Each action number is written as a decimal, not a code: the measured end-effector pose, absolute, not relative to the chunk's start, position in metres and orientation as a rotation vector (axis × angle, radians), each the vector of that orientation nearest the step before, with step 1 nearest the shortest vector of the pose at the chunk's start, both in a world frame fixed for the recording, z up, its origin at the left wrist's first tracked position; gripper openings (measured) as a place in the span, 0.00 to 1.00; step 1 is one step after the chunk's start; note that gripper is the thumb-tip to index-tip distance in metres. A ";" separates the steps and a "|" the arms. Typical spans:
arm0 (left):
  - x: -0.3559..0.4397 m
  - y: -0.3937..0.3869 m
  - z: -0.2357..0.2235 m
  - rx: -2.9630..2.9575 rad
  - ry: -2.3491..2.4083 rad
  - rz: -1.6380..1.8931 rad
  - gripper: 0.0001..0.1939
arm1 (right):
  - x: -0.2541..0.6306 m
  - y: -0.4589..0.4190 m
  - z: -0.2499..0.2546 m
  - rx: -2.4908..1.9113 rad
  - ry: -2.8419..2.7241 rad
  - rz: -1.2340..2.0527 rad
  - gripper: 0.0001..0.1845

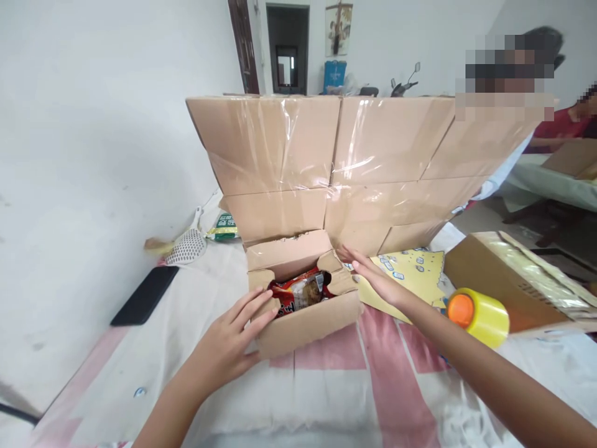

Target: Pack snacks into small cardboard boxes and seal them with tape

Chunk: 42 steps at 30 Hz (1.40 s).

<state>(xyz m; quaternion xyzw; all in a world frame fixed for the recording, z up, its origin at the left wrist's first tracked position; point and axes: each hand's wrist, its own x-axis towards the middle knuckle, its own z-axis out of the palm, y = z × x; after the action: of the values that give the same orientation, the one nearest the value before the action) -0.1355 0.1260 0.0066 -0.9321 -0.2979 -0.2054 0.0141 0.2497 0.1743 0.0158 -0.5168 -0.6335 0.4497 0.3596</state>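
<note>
A small cardboard box stands on the cloth-covered table with its top flaps partly raised. Inside it lies a red printed packet, partly covered by the side flaps. My left hand rests on the box's left side, fingers stretched over the left flap. On the opposite side, my right hand is held flat with fingers extended, beside the right flap; whether it touches the cardboard I cannot tell. Neither hand grasps anything.
A tall taped cardboard panel rises behind the box. To the right are a yellow tape roll, a yellow printed sheet and another open carton. A black phone and white perforated scoop lie left. People are beyond the panel.
</note>
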 end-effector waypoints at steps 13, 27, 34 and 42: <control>-0.104 0.106 -0.010 -2.248 -1.561 -1.726 0.12 | 0.194 0.151 0.008 -0.979 -1.564 0.935 0.18; -0.044 0.076 0.034 -2.566 -1.267 -0.817 0.09 | 0.195 0.137 -0.012 -0.977 -1.517 0.945 0.25; -0.049 0.082 0.029 -2.538 -1.245 -0.918 0.04 | 0.198 0.129 -0.006 -0.980 -1.548 0.926 0.21; -0.050 0.082 0.017 -2.452 -1.253 -0.991 0.09 | 0.215 0.088 0.015 -1.145 -1.410 0.625 0.17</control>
<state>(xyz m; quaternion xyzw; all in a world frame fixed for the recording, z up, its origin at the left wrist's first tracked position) -0.0495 0.0824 0.0170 -0.8331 -0.4256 -0.3366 0.1074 0.2154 0.0876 0.0154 -0.4885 -0.6015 0.2665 0.5732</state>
